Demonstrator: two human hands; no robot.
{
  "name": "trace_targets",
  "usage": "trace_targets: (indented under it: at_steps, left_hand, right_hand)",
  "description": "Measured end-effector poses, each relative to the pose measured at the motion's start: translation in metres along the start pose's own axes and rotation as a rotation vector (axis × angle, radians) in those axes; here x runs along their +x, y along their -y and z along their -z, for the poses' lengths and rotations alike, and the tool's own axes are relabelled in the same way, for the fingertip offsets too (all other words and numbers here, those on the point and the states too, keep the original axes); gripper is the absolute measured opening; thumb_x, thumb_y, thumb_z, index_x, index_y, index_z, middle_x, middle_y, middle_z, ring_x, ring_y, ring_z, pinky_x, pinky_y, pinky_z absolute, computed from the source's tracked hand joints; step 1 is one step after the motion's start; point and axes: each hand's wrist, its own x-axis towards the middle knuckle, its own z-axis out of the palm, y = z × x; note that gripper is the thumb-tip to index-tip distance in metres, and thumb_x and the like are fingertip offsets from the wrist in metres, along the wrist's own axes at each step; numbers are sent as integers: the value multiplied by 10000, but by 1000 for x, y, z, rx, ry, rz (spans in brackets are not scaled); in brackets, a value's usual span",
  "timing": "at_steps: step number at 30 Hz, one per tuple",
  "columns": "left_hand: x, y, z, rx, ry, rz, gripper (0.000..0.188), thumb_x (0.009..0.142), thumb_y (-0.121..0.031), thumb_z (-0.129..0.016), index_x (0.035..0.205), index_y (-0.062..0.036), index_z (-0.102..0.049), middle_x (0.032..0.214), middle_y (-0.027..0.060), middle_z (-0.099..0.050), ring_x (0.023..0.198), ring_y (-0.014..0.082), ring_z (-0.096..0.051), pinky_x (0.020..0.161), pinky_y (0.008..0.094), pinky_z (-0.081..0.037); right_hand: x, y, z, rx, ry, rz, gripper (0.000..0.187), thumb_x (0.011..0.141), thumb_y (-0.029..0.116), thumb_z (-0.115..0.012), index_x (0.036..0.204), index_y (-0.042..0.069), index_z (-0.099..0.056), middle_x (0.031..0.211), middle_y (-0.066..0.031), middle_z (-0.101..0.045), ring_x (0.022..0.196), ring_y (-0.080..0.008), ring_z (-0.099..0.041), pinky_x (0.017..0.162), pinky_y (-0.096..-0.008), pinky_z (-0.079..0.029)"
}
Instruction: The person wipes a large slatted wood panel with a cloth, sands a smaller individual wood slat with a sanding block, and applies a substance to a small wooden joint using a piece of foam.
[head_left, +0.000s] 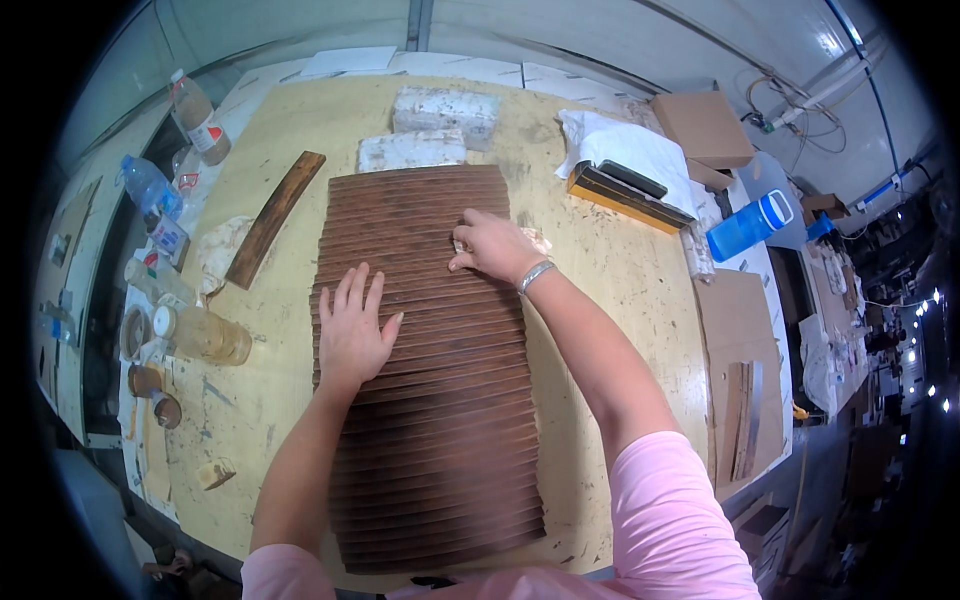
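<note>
A dark brown ribbed wooden panel (430,430) lies lengthwise in front of me, made of many narrow slats side by side. My left hand (355,330) rests on its left side with the fingers stretched out and the palm down. Toward the panel's far right edge, my right hand (490,245) is closed over a pale crumpled cloth (537,240) and presses it to the slats. Most of the cloth is hidden under that hand; small parts stick out on both sides of it.
The panel lies on a stained yellowish tabletop (620,310). Beyond it sit two white wrapped blocks (445,115). A loose brown wooden strip (275,220) lies left. Bottles and a lidded jar (210,335) line the left edge; a long box (625,195) and a blue bottle (750,225) stand right.
</note>
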Motion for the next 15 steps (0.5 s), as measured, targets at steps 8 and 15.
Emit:
trace_targets:
  at_steps: [8,15]
  left_hand:
    - [0,0,0,-5,-16,-3,635,945,-389,-592,1483,-92,-436,1569,124,-357,1457,302,-310,1185,559,-227]
    - [2,0,0,-10,-17,-1,640,943,-407,-586,1483,-97,-438,1568,119,-359,1457,300,-310,1186,557,-227]
  right_hand:
    - [-1,2,-1,-83,23,64,353,878,416,-704,994,84,-682,1074,-117,-572,1075,-321,-593,903,-443,-508]
    - [-2,-4,-6,-17,-115,-34,215,927,283,-647,991,79,-665,1046,-128,-593,1034,-337,-613,874,-456,-520]
